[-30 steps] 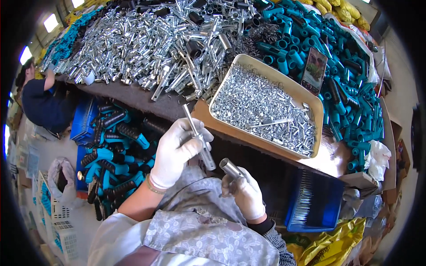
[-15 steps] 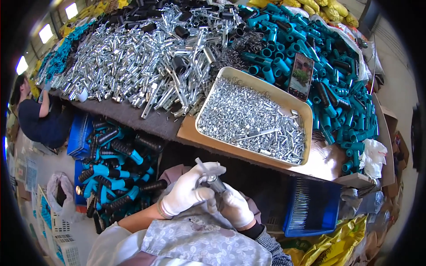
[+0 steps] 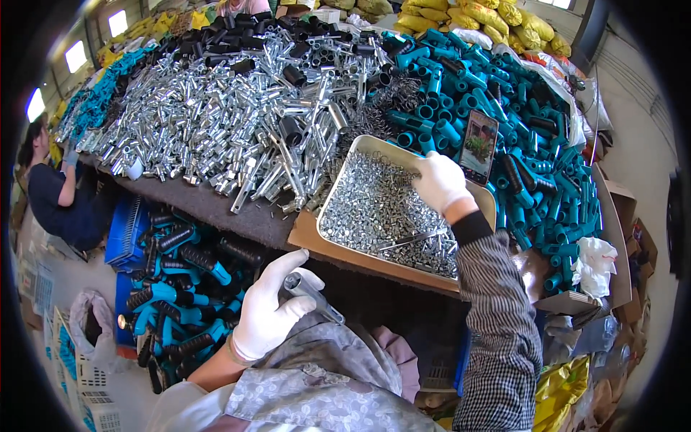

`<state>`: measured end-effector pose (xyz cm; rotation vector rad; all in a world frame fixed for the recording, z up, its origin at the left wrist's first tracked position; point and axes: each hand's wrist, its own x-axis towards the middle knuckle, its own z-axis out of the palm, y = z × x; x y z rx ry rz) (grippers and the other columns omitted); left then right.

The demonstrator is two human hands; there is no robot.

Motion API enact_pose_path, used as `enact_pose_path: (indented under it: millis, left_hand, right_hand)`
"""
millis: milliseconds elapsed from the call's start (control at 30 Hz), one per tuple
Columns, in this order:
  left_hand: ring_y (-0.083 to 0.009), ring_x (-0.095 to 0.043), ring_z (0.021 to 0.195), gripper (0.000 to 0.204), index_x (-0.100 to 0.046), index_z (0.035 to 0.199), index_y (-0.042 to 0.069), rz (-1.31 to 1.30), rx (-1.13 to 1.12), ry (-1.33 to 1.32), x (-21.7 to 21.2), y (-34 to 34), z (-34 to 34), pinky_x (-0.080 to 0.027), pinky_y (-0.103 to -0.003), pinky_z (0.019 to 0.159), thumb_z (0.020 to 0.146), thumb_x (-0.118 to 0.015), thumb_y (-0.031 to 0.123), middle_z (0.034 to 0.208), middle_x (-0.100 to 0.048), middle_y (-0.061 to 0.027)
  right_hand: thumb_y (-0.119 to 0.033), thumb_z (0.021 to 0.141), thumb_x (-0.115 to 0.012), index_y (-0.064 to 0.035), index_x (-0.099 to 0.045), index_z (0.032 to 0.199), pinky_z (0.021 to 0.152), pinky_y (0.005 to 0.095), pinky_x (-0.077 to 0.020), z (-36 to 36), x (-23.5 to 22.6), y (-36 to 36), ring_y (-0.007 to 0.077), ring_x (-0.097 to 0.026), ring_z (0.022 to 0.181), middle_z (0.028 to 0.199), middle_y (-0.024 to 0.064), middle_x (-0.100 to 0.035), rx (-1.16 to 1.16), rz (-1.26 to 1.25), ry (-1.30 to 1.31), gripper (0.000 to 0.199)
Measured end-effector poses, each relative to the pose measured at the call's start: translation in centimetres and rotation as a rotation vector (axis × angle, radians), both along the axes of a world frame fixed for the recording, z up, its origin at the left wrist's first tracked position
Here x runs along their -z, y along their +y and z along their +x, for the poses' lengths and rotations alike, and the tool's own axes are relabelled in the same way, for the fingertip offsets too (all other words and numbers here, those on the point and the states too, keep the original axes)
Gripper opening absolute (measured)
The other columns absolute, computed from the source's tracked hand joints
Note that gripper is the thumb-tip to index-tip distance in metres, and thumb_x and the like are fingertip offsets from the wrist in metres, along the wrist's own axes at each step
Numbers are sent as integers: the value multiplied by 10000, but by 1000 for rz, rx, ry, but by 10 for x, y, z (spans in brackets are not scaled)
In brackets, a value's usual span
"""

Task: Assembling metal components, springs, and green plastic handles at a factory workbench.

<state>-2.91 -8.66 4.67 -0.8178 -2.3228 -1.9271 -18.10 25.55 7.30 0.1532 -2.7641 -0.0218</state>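
Observation:
My left hand (image 3: 270, 309), in a white glove, holds a shiny metal tube (image 3: 315, 297) above my lap. The tube's round open end faces up between thumb and fingers, and its body slants down to the right. My right hand (image 3: 440, 181), also gloved, is over the far right part of a cream tray (image 3: 332, 232). Its fingers are pinched down at the small metal parts (image 3: 374, 198) heaped in the tray; whatever lies between the fingertips is hidden. A longer metal rod (image 3: 412, 239) rests on the small parts.
Silvery metal pieces (image 3: 194, 122) cover the table's left, teal tubes (image 3: 533, 137) its right. A phone (image 3: 479, 146) leans behind the tray. Below left, a blue crate (image 3: 124, 241) stands by black-and-teal handles (image 3: 183, 295). A co-worker (image 3: 57, 180) sits far left.
My right hand has left the metal piece near my left hand and reached forward right into the tray. My left hand has shifted slightly left and keeps the tube.

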Motion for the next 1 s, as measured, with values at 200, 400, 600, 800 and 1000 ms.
enact_pose_path:
  millis: [200,400,600,800,1000]
  left_hand:
    - [-162,-651,826,803,-390,1420,-27,99,-126,-65,-1,4,2,-520,-277,733,875,-709,469,993,-683,-134]
    - [-152,-649,794,611,-363,1444,-26,236,-181,-174,-3,13,6,-523,-241,644,982,-613,285,1093,-640,-143]
    - [-173,-652,793,584,-437,1392,-48,278,-23,-378,13,49,18,-542,-272,678,948,-674,247,1109,-652,-180]
    - [-199,-677,840,573,-517,1281,-67,204,159,-383,33,60,41,-566,-287,720,900,-737,300,1060,-671,-186]
    - [-261,-692,950,411,-656,1133,-29,-500,520,-89,16,51,17,-539,-324,855,735,-745,20,1075,-688,-181]
  right_hand:
    - [-178,743,-657,-51,-682,845,787,464,-525,30,-20,-5,347,-619,905,933,147,-612,-85,17,183,165]
    - [-32,865,-579,25,-617,1020,718,269,-499,209,-3,-38,115,-597,763,853,61,-638,-160,-1508,-434,169]
    - [-66,904,-609,27,-659,1173,761,234,-503,275,64,-66,93,-606,836,984,55,-698,39,-1644,-552,288]
    - [-167,862,-635,12,-650,1188,904,335,-511,279,71,-57,239,-672,978,1062,166,-703,-181,-1583,-586,373]
    - [-129,864,-687,2,-598,1272,909,347,-521,292,90,-63,269,-668,1043,1138,179,-679,-108,-1394,-386,438]
